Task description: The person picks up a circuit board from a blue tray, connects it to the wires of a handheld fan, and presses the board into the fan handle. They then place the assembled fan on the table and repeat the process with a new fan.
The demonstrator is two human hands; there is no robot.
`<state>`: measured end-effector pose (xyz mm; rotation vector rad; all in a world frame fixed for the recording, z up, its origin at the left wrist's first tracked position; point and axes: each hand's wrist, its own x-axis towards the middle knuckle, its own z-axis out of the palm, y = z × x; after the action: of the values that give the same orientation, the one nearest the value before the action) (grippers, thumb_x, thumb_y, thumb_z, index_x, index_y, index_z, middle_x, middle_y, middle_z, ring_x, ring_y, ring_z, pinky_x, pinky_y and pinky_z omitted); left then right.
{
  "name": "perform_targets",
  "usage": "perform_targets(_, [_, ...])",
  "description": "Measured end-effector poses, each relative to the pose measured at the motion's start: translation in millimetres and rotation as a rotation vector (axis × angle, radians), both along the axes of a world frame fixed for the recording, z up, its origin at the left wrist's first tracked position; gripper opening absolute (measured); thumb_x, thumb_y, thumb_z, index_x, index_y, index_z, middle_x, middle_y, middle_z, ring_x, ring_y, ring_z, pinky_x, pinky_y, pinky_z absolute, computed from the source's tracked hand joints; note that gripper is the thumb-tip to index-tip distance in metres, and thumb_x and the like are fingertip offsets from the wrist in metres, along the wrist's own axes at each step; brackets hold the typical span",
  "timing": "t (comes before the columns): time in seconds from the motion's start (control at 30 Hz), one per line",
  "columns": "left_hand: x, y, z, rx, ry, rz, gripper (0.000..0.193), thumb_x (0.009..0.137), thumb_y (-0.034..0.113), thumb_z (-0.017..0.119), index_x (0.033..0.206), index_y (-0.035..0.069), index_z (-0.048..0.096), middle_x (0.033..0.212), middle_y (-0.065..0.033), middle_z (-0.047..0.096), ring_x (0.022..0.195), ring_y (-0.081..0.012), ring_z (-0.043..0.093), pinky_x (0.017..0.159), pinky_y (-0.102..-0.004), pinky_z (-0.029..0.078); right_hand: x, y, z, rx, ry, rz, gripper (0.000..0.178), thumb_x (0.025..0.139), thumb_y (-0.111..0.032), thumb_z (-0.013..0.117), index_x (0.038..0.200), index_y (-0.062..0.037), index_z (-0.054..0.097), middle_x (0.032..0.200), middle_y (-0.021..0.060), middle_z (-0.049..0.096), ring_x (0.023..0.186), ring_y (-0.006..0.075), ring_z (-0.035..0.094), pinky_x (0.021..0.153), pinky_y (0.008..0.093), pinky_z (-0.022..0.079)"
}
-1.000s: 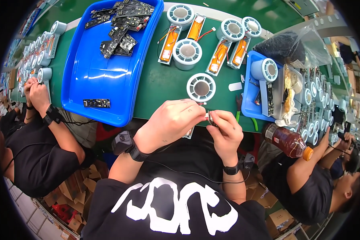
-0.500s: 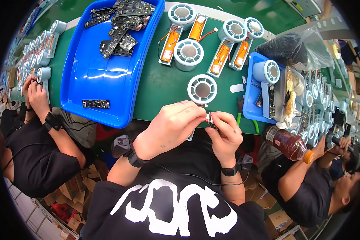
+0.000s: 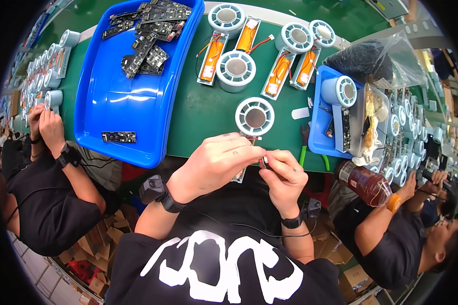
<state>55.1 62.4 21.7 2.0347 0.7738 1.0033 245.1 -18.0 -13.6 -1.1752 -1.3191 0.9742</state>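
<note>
In front of me, a light-blue round fan-like head point(image 3: 254, 116) lies face up, its handle running toward me under my left hand point(image 3: 219, 161). That hand is closed in a pinch, and its fingertips hide what they grip. My right hand point(image 3: 286, 178) meets it, thumb and fingers pinching a small circuit board point(image 3: 264, 162) with a white connector; most of the board is covered. A short red wire with a white plug point(image 3: 256, 138) shows just past my left fingers. The handle's lower end point(image 3: 239, 175) sticks out below my left hand.
Left stands a blue tray point(image 3: 160, 150) with piled circuit boards point(image 3: 155, 30) and one single board point(image 3: 119, 136). Several fan units with orange batteries point(image 3: 212, 58) lie at the back. Right are green-handled pliers point(image 3: 303, 155), a smaller blue bin point(image 3: 318, 142), and a bottle point(image 3: 364, 183). Co-workers sit on both sides.
Both hands stay together, with fingertips shifted slightly. The board in my right fingers has turned and shows less of its dark face. The view has shifted a little.
</note>
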Motion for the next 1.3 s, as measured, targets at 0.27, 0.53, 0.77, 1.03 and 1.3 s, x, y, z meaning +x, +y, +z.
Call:
perform_targets(0.27, [-5.7,2.1,-5.7,0.090,-0.037,0.028,0.032,0.072,-0.002,0.082,0.102,0.003,0.075,0.088,-0.0093,0.069,0.074,-0.0255,0.067,0.065,-0.0338,0.054,1.9,6.8,10.0,0.058,-0.054,0.044,0.039,0.076,0.011,0.080,0.113,0.0028,0.074,0.103,0.0118,0.072,0.090,0.0207,0.069,0.078,0.0298,0.056])
perform_targets(0.53, [3.4,8.7,-2.6,0.370,0.226,0.215,0.038,0.070,0.002,0.077,0.108,0.004,0.073,0.091,-0.0065,0.062,0.076,-0.0243,0.064,0.065,-0.0341,0.054,1.5,4.0,13.4,-0.388,0.628,-0.038,0.033,0.093,0.004,0.066,0.126,0.0020,0.063,0.110,0.0115,0.068,0.087,0.0167,0.064,0.070,0.0288,0.051])
perform_targets(0.77, [0.0,5.6,-8.8,0.403,0.186,0.233,0.039,0.067,-0.007,0.082,0.104,0.000,0.074,0.089,-0.0077,0.064,0.072,-0.0247,0.064,0.060,-0.0337,0.052,-13.0,15.9,21.6,-0.450,0.918,-0.131,0.018,0.098,-0.003,0.062,0.115,-0.0037,0.057,0.113,0.0082,0.062,0.094,0.0136,0.057,0.068,0.0261,0.045])
perform_targets(1.03, [1.5,2.4,-16.4,0.381,0.092,0.247,0.038,0.065,-0.012,0.080,0.100,0.001,0.074,0.087,-0.0079,0.065,0.069,-0.0235,0.065,0.058,-0.0326,0.052,-0.4,14.6,12.1,-0.475,0.984,0.008,0.023,0.103,-0.008,0.057,0.083,-0.0099,0.045,0.106,0.0068,0.060,0.079,0.0106,0.052,0.057,0.0225,0.037])
perform_targets(1.3, [-0.8,-5.1,-21.0,0.194,-0.035,0.212,0.031,0.065,-0.011,0.079,0.091,0.004,0.073,0.084,-0.0067,0.063,0.065,-0.0185,0.062,0.053,-0.0288,0.048,-5.0,13.2,5.0,-0.380,0.786,-0.039,0.026,0.104,-0.009,0.054,0.080,-0.0074,0.045,0.108,0.0072,0.059,0.070,0.0103,0.050,0.054,0.0227,0.036])
